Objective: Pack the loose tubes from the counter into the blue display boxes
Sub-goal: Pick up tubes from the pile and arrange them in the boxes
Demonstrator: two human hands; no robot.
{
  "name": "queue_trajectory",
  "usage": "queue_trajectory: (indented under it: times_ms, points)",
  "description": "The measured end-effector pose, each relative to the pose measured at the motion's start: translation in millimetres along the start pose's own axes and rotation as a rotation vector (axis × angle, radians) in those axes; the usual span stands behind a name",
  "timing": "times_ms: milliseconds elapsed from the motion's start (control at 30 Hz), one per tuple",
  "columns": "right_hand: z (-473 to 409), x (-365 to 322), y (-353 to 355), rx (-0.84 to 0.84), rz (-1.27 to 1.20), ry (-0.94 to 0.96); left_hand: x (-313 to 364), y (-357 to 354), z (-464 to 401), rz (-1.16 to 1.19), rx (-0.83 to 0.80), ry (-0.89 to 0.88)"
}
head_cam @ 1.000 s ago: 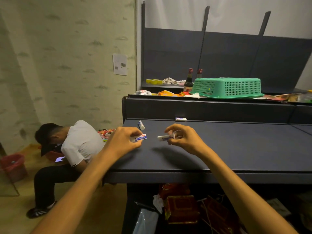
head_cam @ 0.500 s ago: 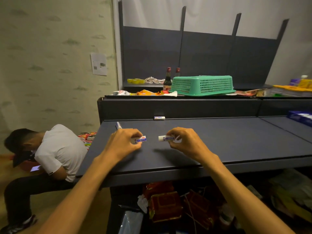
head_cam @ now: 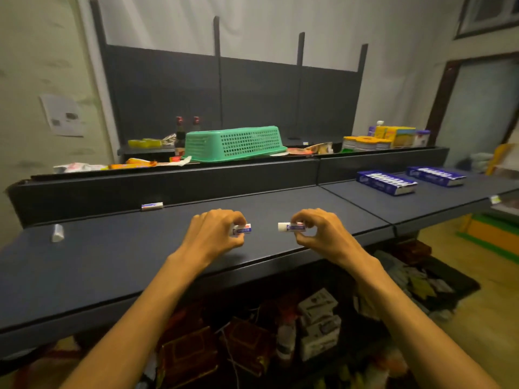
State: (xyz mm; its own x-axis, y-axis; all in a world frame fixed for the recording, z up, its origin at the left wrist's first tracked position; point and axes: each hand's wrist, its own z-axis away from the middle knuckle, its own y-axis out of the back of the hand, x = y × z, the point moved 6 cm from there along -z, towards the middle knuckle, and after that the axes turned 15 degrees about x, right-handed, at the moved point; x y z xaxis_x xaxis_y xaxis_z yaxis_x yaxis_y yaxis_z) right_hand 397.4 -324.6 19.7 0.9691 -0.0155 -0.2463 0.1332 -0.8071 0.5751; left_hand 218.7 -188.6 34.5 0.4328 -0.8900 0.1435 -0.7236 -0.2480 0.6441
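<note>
Left hand (head_cam: 213, 234) fingers curled, pinching a small tube (head_cam: 243, 229). Right hand (head_cam: 317, 234) likewise pinches a second tube (head_cam: 290, 227). Two loose tubes (head_cam: 152, 206) (head_cam: 57, 233) lie left of them; blue display boxes (head_cam: 386, 183) far right.

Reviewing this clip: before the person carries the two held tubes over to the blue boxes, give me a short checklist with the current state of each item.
1. Left hand holds a tube: ok, pinched at the fingertips.
2. Right hand holds a tube: ok, pinched, white cap end sticking out.
3. Blue display boxes in sight: ok, near box and far box lie on the counter to the right.
4. Free slots in those boxes: cannot tell, rows look filled but too small.
5. Counter cleared of loose tubes: not ok, one at the back ledge, one at far left.
</note>
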Motion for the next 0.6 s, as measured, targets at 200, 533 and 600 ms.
queue_trajectory:
  times_ms: [200, 533, 600]
  points:
    - [40, 106, 95, 0.019, 0.088, -0.084, 129, -64, -35, 0.071, -0.018, -0.118]
    - [93, 257, 217, 0.116, 0.271, -0.231, 301, -171, -91, 0.280, -0.108, -0.264]
    - [99, 286, 231, 0.122, 0.286, -0.257, 329, -196, -103, 0.311, -0.123, -0.292]
